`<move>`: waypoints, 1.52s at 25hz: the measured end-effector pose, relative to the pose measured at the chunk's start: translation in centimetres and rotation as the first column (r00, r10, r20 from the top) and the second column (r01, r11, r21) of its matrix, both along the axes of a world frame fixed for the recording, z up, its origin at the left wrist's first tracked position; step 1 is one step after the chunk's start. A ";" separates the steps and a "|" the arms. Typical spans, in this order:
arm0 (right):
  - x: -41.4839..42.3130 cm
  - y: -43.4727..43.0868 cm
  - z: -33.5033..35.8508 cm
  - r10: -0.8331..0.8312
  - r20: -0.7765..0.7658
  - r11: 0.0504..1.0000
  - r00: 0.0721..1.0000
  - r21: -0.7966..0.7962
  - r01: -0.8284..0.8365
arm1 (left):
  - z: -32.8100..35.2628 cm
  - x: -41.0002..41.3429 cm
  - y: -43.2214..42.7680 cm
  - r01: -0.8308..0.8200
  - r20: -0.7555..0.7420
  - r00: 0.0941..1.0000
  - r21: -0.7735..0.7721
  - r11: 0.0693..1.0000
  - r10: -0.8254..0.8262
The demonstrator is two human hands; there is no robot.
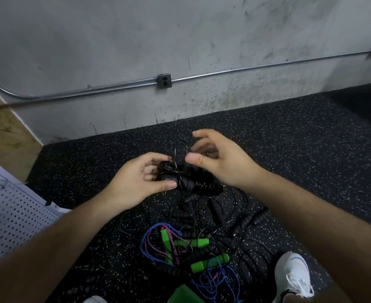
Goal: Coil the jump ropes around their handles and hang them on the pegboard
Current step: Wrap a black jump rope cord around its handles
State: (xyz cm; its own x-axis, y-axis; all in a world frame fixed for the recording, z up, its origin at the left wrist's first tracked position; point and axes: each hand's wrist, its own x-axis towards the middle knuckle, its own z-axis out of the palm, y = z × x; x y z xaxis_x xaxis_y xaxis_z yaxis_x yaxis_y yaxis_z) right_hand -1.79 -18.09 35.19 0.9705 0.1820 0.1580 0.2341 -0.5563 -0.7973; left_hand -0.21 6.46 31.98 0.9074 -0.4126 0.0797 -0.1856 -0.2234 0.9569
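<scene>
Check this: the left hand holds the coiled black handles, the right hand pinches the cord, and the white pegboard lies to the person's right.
Wrong side: the head view shows the white pegboard to the person's left. The rest stands: the left hand holds the coiled black handles and the right hand pinches the cord.

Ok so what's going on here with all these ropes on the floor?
A person is winding up a jump rope. The left hand grips a pair of black handles with thin cord already wrapped round them, and the right hand seems to pinch the loose end of that cord just above. More ropes, some with green handles, lie tangled on the floor below. A pegboard sits at the left.
</scene>
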 end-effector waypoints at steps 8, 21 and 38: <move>0.7 0.6 -0.2 0.243 0.124 0.903 0.962 -0.392 -0.178 | 1.2 1.3 2.0 -0.140 0.017 0.990 -0.060 0.988 0.141; 2.2 14.6 -4.8 0.366 0.230 0.834 0.902 -0.511 -0.208 | 0.9 0.0 14.2 -0.256 0.304 0.951 0.689 0.678 0.051; -1.5 39.6 -32.6 0.618 -0.442 0.483 0.650 -0.439 -0.758 | -29.7 -12.3 34.8 -0.290 -0.166 0.759 0.780 0.555 0.629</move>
